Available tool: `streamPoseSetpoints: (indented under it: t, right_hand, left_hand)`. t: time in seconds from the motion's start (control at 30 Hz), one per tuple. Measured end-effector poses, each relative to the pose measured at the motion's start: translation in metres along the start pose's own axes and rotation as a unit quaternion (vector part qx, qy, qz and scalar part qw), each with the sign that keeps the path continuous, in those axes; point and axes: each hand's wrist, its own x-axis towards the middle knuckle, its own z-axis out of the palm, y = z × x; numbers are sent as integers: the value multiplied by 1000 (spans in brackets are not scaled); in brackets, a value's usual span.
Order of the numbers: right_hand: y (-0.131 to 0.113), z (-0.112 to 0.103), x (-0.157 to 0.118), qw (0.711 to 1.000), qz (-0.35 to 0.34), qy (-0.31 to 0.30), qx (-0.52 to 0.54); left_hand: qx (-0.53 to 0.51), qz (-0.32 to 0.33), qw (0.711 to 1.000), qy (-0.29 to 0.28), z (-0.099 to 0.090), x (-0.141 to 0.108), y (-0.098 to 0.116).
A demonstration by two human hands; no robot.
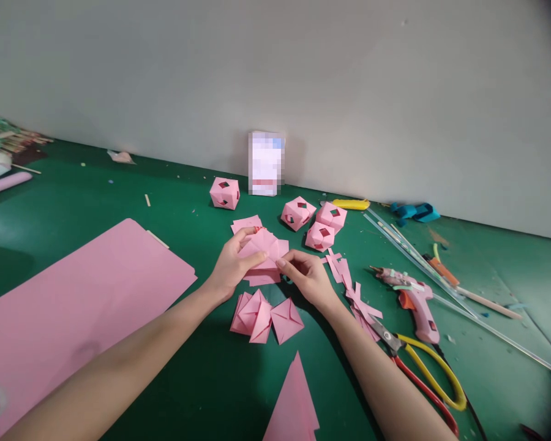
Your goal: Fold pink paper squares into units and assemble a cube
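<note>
Between my hands is a creased piece of pink paper (262, 244), raised over a stack of pink paper squares (265, 278). My left hand (239, 257) pinches it from the left, thumb on top. The fingertips of my right hand (305, 272) are closed at its lower right corner. Just below lie several folded pink paper pieces (257, 315), with one folded square (287, 320) beside them. Pointed pink paper sheets (294, 404) lie at the near edge of view.
Pink paper boxes with cut-out holes (224, 193) stand at the back. Left lies a large pink sheet (87, 312). On the right are paper strips (360, 303), scissors (422, 367), a glue gun (413, 297), glue sticks (422, 263) and a yellow cutter (351, 204). A blurred screen (266, 164) leans on the wall.
</note>
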Motion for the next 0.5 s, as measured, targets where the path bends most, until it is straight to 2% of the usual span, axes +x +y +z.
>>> streamPoseSetpoints:
  t: [0.5]
  right_hand:
    - [-2, 0, 0, 1000, -3, 8, 0]
  left_hand:
    - [-40, -13, 999, 17, 1, 0, -3]
